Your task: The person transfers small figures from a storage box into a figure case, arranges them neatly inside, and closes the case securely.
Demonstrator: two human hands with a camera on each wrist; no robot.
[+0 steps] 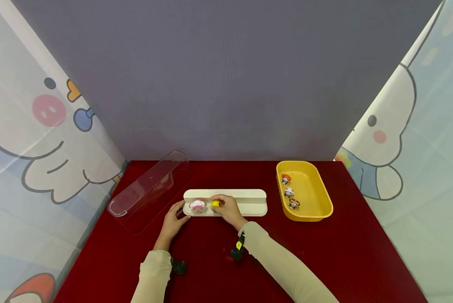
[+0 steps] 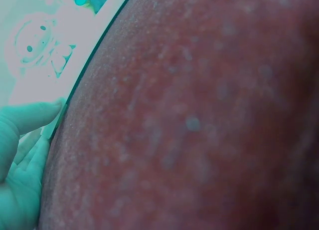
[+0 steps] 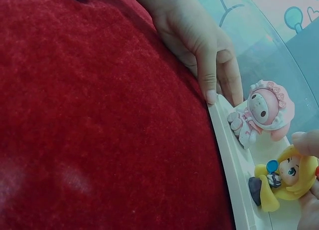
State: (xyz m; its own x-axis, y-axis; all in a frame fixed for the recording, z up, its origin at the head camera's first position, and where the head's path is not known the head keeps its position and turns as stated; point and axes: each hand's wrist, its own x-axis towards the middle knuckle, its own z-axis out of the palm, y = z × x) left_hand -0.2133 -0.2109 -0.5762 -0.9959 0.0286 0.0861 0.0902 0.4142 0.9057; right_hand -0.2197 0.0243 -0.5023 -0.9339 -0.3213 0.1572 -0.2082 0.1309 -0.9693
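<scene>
A long cream display base (image 1: 253,209) with a raised back step lies across the table. My left hand (image 1: 172,223) holds its left end, thumb (image 3: 206,75) at the front corner and fingers round the end. On the base sits a pink-and-white hooded figurine (image 1: 198,205), nearest that hand. To its right, my right hand (image 1: 228,209) pinches a yellow-haired figurine (image 3: 289,177) by the head between thumb and fingers. That figurine is upright over the base's lower level. In the left wrist view, the left hand (image 2: 20,165) shows partly, beside the overexposed base.
A clear plastic cover (image 1: 150,189) lies slanted at the left. At the right stands a yellow tray (image 1: 310,189) with three small figurines (image 1: 289,192) along its left side. Red cloth (image 1: 211,261) covers the table; a grey panel (image 1: 226,84) rises behind it.
</scene>
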